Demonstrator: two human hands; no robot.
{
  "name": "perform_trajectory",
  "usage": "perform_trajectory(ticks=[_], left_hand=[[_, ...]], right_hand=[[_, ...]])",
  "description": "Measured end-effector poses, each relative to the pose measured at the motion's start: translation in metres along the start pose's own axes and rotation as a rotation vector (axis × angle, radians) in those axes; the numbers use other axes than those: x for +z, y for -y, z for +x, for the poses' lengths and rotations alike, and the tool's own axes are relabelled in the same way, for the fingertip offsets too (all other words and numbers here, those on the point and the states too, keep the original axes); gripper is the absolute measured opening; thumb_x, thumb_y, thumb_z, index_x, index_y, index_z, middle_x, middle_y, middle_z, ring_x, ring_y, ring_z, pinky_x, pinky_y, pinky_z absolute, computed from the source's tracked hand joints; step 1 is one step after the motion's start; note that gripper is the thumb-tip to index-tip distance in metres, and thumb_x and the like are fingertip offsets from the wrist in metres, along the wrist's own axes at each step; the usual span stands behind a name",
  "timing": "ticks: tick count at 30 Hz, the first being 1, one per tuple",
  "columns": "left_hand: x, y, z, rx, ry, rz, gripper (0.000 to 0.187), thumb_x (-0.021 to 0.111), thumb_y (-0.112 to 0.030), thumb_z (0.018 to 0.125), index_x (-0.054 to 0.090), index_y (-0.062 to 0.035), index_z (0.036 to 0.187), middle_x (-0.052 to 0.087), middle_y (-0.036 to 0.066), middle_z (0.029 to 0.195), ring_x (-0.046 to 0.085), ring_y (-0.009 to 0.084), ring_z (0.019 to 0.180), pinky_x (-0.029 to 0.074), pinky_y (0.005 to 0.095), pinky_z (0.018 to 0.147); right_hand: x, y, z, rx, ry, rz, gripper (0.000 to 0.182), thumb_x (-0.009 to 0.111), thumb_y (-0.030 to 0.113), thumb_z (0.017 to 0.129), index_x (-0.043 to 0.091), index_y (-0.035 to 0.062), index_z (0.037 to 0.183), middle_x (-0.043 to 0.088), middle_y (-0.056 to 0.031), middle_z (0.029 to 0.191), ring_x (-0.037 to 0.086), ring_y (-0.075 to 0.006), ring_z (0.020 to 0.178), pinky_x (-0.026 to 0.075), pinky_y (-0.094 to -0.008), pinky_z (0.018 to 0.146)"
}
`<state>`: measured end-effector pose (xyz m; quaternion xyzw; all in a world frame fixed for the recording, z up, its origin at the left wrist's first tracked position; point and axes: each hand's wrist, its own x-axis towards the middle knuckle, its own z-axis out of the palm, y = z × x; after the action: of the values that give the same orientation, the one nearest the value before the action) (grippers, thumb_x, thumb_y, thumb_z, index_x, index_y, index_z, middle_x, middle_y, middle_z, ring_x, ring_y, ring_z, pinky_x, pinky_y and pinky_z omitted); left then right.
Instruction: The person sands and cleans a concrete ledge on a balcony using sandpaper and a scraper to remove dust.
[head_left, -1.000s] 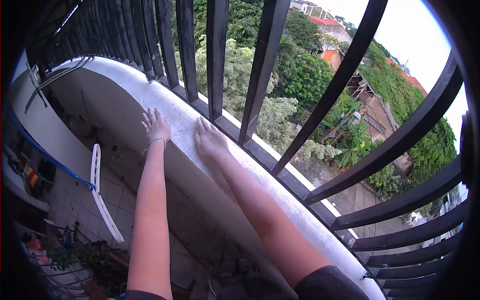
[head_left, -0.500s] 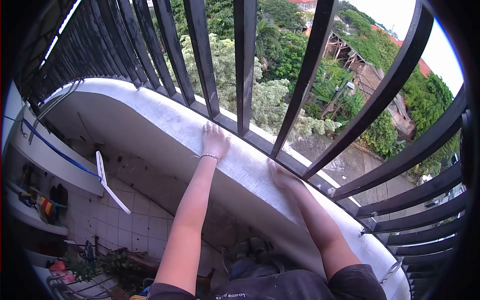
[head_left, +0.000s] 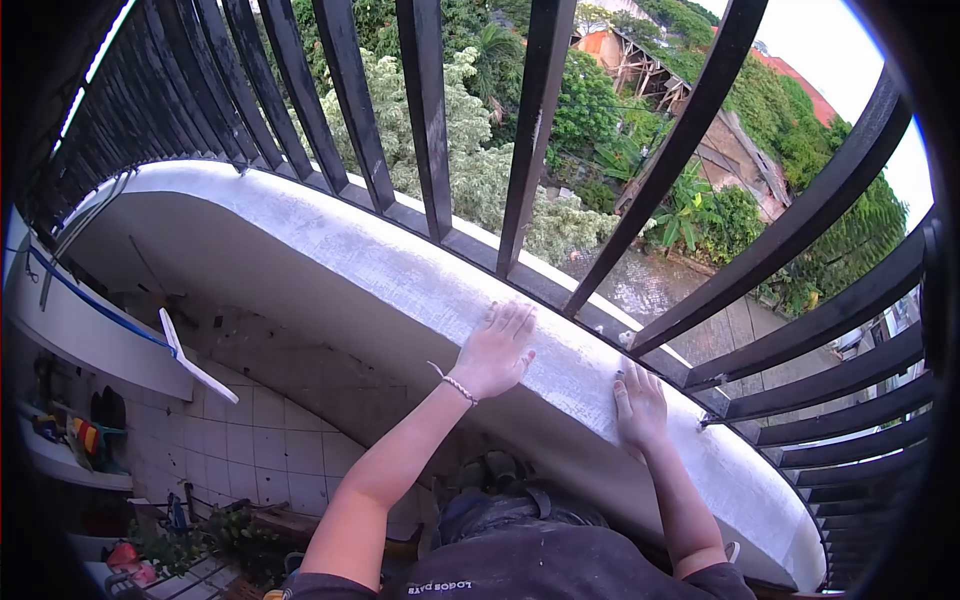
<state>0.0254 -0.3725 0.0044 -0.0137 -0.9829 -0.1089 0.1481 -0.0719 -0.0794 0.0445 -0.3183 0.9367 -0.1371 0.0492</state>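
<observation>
My left hand (head_left: 497,350) rests palm down on the white wall ledge (head_left: 370,265), fingers stretched toward the bars and a braided bracelet (head_left: 460,388) around the wrist. Farther right, my right hand (head_left: 641,408) lies over the inner edge of the same ledge. Its fingers are extended, with dark marks near some fingertips. I see nothing held in either hand. Black metal bars (head_left: 424,130) rise along the ledge's outer side, a little beyond my fingertips.
Beyond the bars are trees (head_left: 590,110) and a damaged building (head_left: 735,165) far below. A white hanger-like piece (head_left: 200,365) hangs at left on a blue cord (head_left: 105,312). Potted plants (head_left: 235,530) stand on the tiled floor (head_left: 255,440).
My left hand has shifted right along the ledge, closer to my right hand. My right hand has drawn back from the foot of the bars. The view has turned slightly.
</observation>
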Motion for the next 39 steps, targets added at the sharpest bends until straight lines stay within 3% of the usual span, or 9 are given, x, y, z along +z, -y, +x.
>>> perform_trajectory(ticks=[1, 3, 5, 9, 19, 25, 30, 34, 39], left_hand=[[-0.005, -0.005, -0.007, 0.085, -0.036, -0.056, 0.058, 0.055, -0.031, 0.099, 0.047, -0.0048, 0.15, 0.043, 0.014, 0.159, 0.034, 0.0335, 0.15, 0.025, 0.052, 0.123], [-0.022, 0.013, -0.023, -0.077, -0.028, -0.085, 0.058, 0.054, -0.029, 0.099, 0.044, -0.0122, 0.154, 0.039, 0.006, 0.163, 0.031, 0.0304, 0.153, 0.026, 0.0506, 0.123], [-0.036, 0.047, -0.043, -0.262, -0.084, -0.037, 0.059, 0.054, -0.024, 0.098, 0.043, -0.0187, 0.156, 0.038, 0.002, 0.164, 0.031, 0.0301, 0.153, 0.027, 0.0478, 0.124], [-0.047, 0.123, -0.047, -0.448, -0.058, 0.048, 0.062, 0.051, -0.023, 0.099, 0.038, -0.015, 0.159, 0.033, 0.004, 0.166, 0.028, 0.0295, 0.154, 0.021, 0.0466, 0.127], [-0.018, 0.092, -0.023, -0.571, -0.171, 0.193, 0.07, 0.052, -0.024, 0.096, 0.032, 0.0028, 0.157, 0.027, 0.017, 0.167, 0.025, 0.0314, 0.155, 0.018, 0.0468, 0.127], [-0.016, 0.054, -0.026, -0.554, -0.16, 0.118, 0.071, 0.052, -0.022, 0.097, 0.027, 0.0041, 0.158, 0.021, 0.019, 0.168, 0.021, 0.0326, 0.156, 0.018, 0.0469, 0.127], [-0.027, 0.084, -0.028, -0.984, -0.249, 0.154, 0.066, 0.046, -0.022, 0.103, 0.023, -0.0022, 0.161, 0.017, 0.01, 0.171, 0.017, 0.035, 0.157, 0.016, 0.0481, 0.128], [-0.044, 0.168, -0.048, -1.078, -0.369, -0.057, 0.069, 0.043, -0.025, 0.106, 0.013, -0.0013, 0.163, 0.001, 0.015, 0.172, 0.011, 0.0426, 0.156, 0.016, 0.0528, 0.127], [-0.023, 0.267, -0.06, -0.997, -0.782, -0.676, 0.072, 0.04, -0.019, 0.108, -0.005, -0.0082, 0.164, -0.015, 0.034, 0.165, 0.0, 0.0517, 0.154, 0.012, 0.0548, 0.126]], right_hand=[[-0.003, -0.014, -0.006, 0.055, 0.024, 0.005, 0.05, 0.04, 0.031, 0.106, 0.048, 0.0003, 0.146, 0.058, -0.0247, 0.136, 0.051, -0.0423, 0.13, 0.039, -0.0511, 0.109], [-0.011, -0.04, -0.012, 0.256, 0.075, 0.008, 0.046, 0.037, 0.031, 0.108, 0.057, 0.0002, 0.135, 0.063, -0.0272, 0.126, 0.057, -0.0449, 0.12, 0.042, -0.0527, 0.104], [0.004, -0.064, -0.007, 0.235, -0.002, -0.067, 0.047, 0.034, 0.034, 0.109, 0.063, 0.0002, 0.123, 0.067, -0.0299, 0.114, 0.062, -0.048, 0.109, 0.045, -0.0547, 0.097], [0.055, -0.084, 0.029, 0.16, -0.054, -0.181, 0.055, 0.03, 0.042, 0.109, 0.062, 0.0016, 0.128, 0.064, -0.0303, 0.123, 0.059, -0.0468, 0.118, 0.044, -0.0533, 0.102], [0.04, 0.123, 0.144, -0.233, 0.39, 0.198, 0.062, 0.034, 0.042, 0.11, 0.029, 0.0039, 0.158, 0.038, -0.0287, 0.157, 0.042, -0.0437, 0.142, 0.033, -0.0473, 0.12], [0.083, 0.197, 0.206, -0.485, 0.354, 0.268, 0.066, 0.036, 0.041, 0.109, 0.016, 0.0107, 0.164, 0.036, -0.0243, 0.16, 0.043, -0.0409, 0.143, 0.034, -0.0438, 0.119], [0.088, 0.225, 0.225, -0.632, 0.306, 0.233, 0.068, 0.036, 0.038, 0.108, 0.013, 0.0089, 0.164, 0.024, -0.0198, 0.167, 0.037, -0.039, 0.147, 0.032, -0.0419, 0.122], [0.073, 0.198, 0.168, -0.846, 0.13, 0.005, 0.066, 0.034, 0.037, 0.106, 0.02, 0.0074, 0.163, 0.016, -0.0117, 0.171, 0.012, -0.0365, 0.157, 0.013, -0.0456, 0.129], [0.053, 0.194, 0.144, -0.797, 0.219, -0.04, 0.066, 0.033, 0.038, 0.106, 0.02, 0.0069, 0.163, 0.016, -0.0108, 0.171, 0.01, -0.0365, 0.158, 0.011, -0.046, 0.129]])
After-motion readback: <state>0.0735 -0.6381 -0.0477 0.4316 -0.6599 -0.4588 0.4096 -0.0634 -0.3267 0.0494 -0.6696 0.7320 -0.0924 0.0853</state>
